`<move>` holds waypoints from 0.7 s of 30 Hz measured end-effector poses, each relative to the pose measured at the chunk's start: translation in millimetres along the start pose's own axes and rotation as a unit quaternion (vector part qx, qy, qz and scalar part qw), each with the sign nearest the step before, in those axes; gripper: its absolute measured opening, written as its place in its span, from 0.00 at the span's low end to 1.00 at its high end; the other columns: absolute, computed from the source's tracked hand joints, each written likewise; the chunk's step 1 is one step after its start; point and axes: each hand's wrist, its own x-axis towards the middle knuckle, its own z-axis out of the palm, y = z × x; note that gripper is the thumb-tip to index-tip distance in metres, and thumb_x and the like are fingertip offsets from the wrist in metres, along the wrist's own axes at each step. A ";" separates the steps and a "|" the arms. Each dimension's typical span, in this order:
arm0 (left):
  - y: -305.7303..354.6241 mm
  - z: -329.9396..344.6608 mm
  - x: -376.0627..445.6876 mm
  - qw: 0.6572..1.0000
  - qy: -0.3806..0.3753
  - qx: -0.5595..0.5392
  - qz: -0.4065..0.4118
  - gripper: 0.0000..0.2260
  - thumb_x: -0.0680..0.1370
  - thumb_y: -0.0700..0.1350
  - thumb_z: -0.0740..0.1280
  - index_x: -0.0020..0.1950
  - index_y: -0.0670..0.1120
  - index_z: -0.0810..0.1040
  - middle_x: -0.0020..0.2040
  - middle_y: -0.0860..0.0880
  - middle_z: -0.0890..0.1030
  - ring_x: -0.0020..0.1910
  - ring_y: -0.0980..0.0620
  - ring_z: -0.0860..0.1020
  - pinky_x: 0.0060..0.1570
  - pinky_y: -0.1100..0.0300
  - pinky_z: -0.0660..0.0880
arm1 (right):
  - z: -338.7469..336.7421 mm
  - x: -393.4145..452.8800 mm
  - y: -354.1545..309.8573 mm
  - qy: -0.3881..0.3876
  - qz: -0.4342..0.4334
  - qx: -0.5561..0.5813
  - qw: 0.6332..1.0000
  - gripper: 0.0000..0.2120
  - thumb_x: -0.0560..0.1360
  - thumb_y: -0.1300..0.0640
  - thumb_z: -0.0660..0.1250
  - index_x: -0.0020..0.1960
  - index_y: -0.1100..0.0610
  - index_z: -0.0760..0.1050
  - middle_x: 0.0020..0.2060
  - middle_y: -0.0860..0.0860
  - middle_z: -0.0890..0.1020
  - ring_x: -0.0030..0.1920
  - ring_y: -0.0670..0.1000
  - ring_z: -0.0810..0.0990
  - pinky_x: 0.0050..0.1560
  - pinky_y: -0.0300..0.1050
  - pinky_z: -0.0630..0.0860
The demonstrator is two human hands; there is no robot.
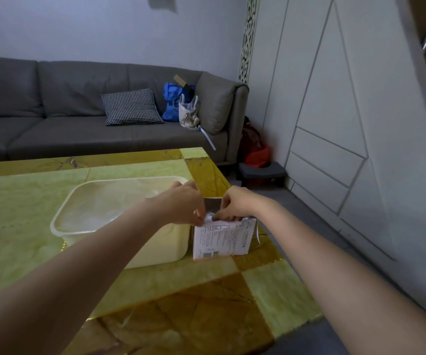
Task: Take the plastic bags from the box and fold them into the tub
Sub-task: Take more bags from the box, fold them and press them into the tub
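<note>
Both forearms fill the lower foreground and converge on the work area at the right edge of the counter [40, 208], a green and amber marble-patterned surface. Behind it stands a grey sofa [78, 111] carrying a checked cushion [132, 106] and a blue bag [174, 98]. The tub [78, 201], a pale translucent rectangular container, sits on the counter left of centre; no folded bag is visible inside it, though the left hand and forearm hide its near right corner. The box [223, 238], a small printed carton, stands upright just beside the tub's right wall, with its top open. The left hand [181, 207] is over the box's left top edge, its grip closed in a pinch on a crinkled clear plastic bag [210, 217] at the opening. The right hand [237, 204] is over the same opening with fingers curled down onto it; whether it pinches the bag or the carton flap cannot be determined. Assessment: the task is at its start. Extraction of one bag appears to be in progress; folding and placement in the tub have not begun, and the number of bags left in the box is not visible.
</note>
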 end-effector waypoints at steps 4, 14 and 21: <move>0.0 0.3 -1.7 1.000 -0.003 -0.001 0.000 0.13 0.76 0.53 0.66 0.58 0.52 0.79 0.60 0.55 0.76 0.65 0.52 0.63 0.60 0.58 0.61 | 6.7 3.7 -5.2 0.004 0.008 -0.038 0.999 0.07 0.75 0.56 0.68 0.47 0.61 0.80 0.36 0.52 0.78 0.35 0.48 0.75 0.33 0.38 0.71; 0.6 -1.1 -0.5 1.000 -0.015 0.015 0.014 0.10 0.75 0.53 0.66 0.53 0.52 0.80 0.61 0.56 0.76 0.66 0.51 0.61 0.60 0.56 0.60 | -2.8 4.9 -4.1 0.108 0.011 0.080 0.991 0.22 0.82 0.47 0.52 0.46 0.64 0.75 0.42 0.59 0.79 0.41 0.57 0.79 0.48 0.52 0.78; 3.6 -2.3 0.7 0.998 -0.015 0.053 0.022 0.10 0.76 0.50 0.65 0.56 0.51 0.78 0.63 0.54 0.74 0.68 0.50 0.61 0.61 0.54 0.61 | -6.4 3.8 -13.5 0.167 -0.004 0.002 0.986 0.16 0.77 0.56 0.66 0.43 0.71 0.79 0.36 0.62 0.79 0.36 0.54 0.76 0.37 0.44 0.70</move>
